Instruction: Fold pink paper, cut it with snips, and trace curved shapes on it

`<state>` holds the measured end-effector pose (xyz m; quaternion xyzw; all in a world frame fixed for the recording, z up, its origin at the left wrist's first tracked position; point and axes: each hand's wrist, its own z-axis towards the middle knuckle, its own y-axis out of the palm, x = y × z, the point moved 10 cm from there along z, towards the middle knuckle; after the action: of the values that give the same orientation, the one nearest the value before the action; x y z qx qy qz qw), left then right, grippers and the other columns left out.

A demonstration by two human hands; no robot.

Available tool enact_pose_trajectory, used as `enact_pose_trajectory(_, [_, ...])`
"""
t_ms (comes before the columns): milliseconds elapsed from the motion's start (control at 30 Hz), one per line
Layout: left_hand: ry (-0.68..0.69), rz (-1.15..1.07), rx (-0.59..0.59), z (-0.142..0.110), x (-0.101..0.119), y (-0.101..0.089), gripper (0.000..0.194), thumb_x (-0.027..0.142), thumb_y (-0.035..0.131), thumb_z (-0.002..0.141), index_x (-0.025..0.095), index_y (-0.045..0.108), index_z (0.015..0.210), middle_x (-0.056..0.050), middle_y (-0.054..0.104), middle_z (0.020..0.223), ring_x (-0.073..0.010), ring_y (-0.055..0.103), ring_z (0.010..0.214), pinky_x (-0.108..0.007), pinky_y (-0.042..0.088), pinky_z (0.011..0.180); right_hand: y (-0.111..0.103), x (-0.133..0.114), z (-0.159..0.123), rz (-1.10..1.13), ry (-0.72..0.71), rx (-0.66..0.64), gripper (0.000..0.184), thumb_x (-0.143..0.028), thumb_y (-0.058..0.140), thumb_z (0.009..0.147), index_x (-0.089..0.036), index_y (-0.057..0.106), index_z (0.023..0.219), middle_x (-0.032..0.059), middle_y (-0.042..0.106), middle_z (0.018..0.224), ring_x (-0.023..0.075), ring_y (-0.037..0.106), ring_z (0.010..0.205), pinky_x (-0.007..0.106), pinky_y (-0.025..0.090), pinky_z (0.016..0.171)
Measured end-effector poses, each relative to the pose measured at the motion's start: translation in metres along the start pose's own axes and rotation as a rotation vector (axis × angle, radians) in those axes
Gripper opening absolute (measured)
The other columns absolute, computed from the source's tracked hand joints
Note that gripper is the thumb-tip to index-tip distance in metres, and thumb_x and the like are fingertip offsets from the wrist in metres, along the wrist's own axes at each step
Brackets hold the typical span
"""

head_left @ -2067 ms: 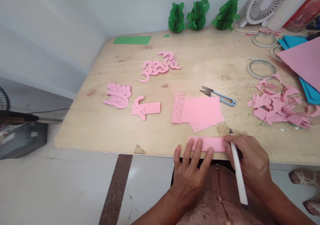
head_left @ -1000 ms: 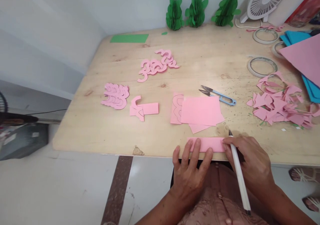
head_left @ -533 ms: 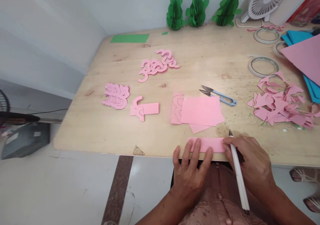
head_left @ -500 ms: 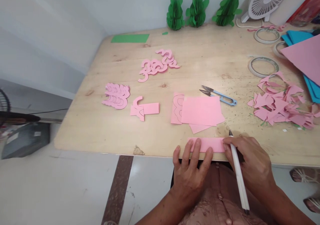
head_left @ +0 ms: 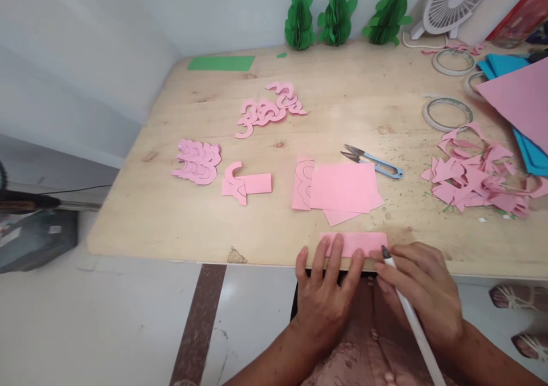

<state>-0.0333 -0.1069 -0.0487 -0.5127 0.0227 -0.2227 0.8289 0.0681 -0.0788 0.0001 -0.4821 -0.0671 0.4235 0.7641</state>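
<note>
A folded pink paper strip (head_left: 363,242) lies at the table's near edge. My left hand (head_left: 326,294) rests flat on its left part with fingers spread. My right hand (head_left: 422,294) is closed on a white pen (head_left: 409,317), whose dark tip touches the strip's right near corner. Just beyond the strip sits a stack of pink paper sheets (head_left: 342,189), one with drawn curved outlines on its left side. Small blue-handled snips (head_left: 373,162) lie behind the stack.
Piles of pink cut-out shapes (head_left: 197,161) (head_left: 269,109) lie on the wooden table (head_left: 180,226). Pink scraps (head_left: 475,175), tape rolls (head_left: 447,113), blue and pink sheets (head_left: 520,97), green paper cacti (head_left: 338,20), a white fan (head_left: 454,0) and green paper (head_left: 220,63) are farther off.
My right hand has drawn back toward me and left, bringing the pen tip from past the strip's far right corner down onto its near right edge. The left hand stays put.
</note>
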Motion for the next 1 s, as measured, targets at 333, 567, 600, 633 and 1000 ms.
enact_pose_trajectory(333, [-0.008,-0.007,0.011,0.000,0.000,0.001,0.043,0.026,0.057,0.085,0.023,0.057,0.128,-0.015,0.049,0.140,-0.0326,0.040,0.132,-0.055,0.019,0.109,0.009,-0.009,-0.008,-0.017,-0.058,-0.083,0.021,-0.010,0.050,0.089,-0.016,0.066,0.102,0.0078,0.072,0.092,0.0269,0.058,0.103,0.048,0.038,0.091])
enact_pose_trajectory(567, [-0.002,0.002,0.014,0.000,0.000,0.001,0.042,0.021,0.054,0.085,0.023,0.057,0.127,-0.015,0.052,0.137,-0.0318,0.040,0.132,-0.056,0.021,0.108,-0.002,-0.003,-0.014,-0.093,-0.103,-0.137,0.025,-0.010,0.047,0.091,-0.020,0.068,0.102,0.0036,0.073,0.097,0.0216,0.060,0.101,0.047,0.034,0.098])
enact_pose_trajectory(600, [0.000,0.006,0.011,0.000,0.001,0.001,0.043,0.020,0.054,0.085,0.023,0.057,0.127,-0.015,0.052,0.137,-0.0317,0.039,0.132,-0.056,0.021,0.108,-0.005,0.000,-0.016,-0.107,-0.107,-0.138,0.026,-0.010,0.047,0.091,-0.021,0.068,0.102,0.0035,0.073,0.099,0.0211,0.060,0.101,0.046,0.034,0.098])
enact_pose_trajectory(633, [0.003,0.009,0.008,0.000,0.001,0.001,0.043,0.019,0.053,0.084,0.023,0.057,0.127,-0.015,0.052,0.137,-0.0316,0.039,0.133,-0.056,0.021,0.108,-0.007,0.002,-0.019,-0.119,-0.111,-0.142,0.026,-0.010,0.046,0.091,-0.021,0.067,0.102,0.0034,0.073,0.100,0.0207,0.060,0.100,0.046,0.034,0.099])
enact_pose_trajectory(1000, [0.018,0.027,0.033,-0.001,0.002,0.001,0.044,0.017,0.056,0.083,0.022,0.058,0.126,-0.016,0.051,0.138,-0.0322,0.040,0.132,-0.056,0.021,0.108,-0.009,0.004,-0.023,-0.070,-0.065,-0.039,0.025,-0.009,0.059,0.083,-0.019,0.067,0.104,0.0045,0.073,0.095,0.0263,0.055,0.115,0.050,0.033,0.101])
